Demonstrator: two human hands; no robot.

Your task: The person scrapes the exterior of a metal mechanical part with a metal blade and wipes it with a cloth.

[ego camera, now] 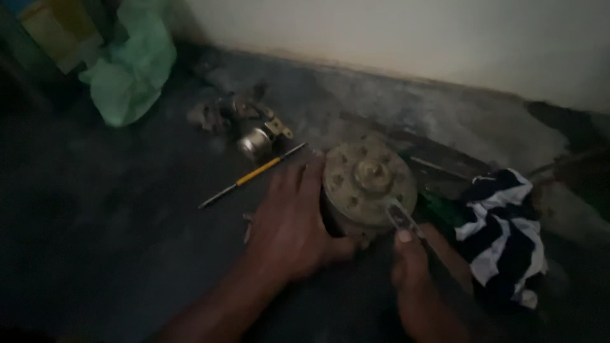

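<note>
A round, dirty metal motor part [368,181] with a hub in its middle stands on the dark floor. My left hand [295,219] lies flat against its left side and steadies it. My right hand [410,257] grips a small metal tool [399,215], whose tip rests on the front right rim of the round part.
A long thin tool with a yellow handle [254,174] lies on the floor to the left. Behind it sit small metal parts [251,130]. A green plastic bag [130,67] is at the back left. A dark blue and white striped cloth [502,232] lies at the right. A pale wall [413,38] runs behind.
</note>
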